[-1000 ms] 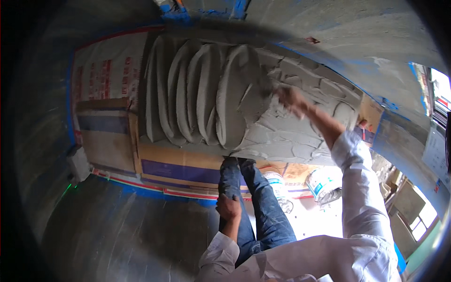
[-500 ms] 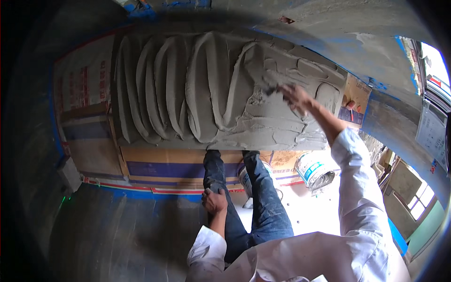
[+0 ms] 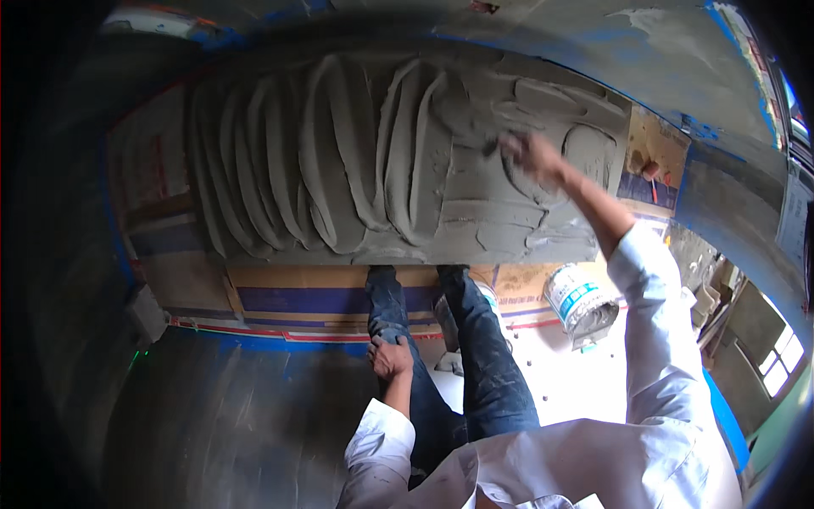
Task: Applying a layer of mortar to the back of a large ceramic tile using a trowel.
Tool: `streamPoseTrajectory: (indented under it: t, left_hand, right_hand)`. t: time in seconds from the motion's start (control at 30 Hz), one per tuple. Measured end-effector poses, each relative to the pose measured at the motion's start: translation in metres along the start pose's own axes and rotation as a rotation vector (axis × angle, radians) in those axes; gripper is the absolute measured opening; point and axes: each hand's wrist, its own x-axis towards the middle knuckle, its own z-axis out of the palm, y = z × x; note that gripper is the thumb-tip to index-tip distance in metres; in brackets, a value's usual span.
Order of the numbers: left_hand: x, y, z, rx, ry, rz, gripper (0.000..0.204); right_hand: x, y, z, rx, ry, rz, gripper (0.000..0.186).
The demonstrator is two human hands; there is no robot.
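Note:
My right hand is closed round the dark handle of a trowel, out over the right half of a slab of wet grey mortar. The trowel's blade is blurred and hard to tell from the mortar. Tall looping ridges run up and down across the slab's left and middle; flatter, uneven smears lie to the right. My left hand rests on my left leg near the knee, its fingers lying over the dark trousers and holding nothing.
Below the slab's near edge stands a bucket with grey mortar inside, and a second bucket is partly behind my right leg. Cardboard sheeting lines the front. A red-handled tool lies right of the slab. Grey walls surround it.
Another looping ridge has appeared beside the middle ones, where rougher mortar was. My right hand and the trowel have shifted slightly up. The view has tilted a little; my left hand stays on my leg.

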Motion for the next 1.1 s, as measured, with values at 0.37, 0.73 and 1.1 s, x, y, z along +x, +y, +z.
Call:
streamPoseTrajectory:
  t: [0.37, 0.73, 1.1]
  left_hand:
    - [-0.009, 0.023, 0.001, 0.149, 0.015, 0.007, 0.072]
    - [-0.009, 0.016, 0.005, 0.189, 0.002, 0.011, 0.077]
    - [-0.019, 0.040, 0.017, 0.223, -0.012, -0.022, 0.082]
  right_hand:
    - [-0.172, 0.106, 0.064, -0.414, 0.366, -0.044, 0.035]
    - [-0.156, 0.175, 0.079, 0.522, -0.111, 0.177, 0.043]
    - [-0.016, 0.094, -0.077, -0.850, 0.336, -0.336, 0.040]
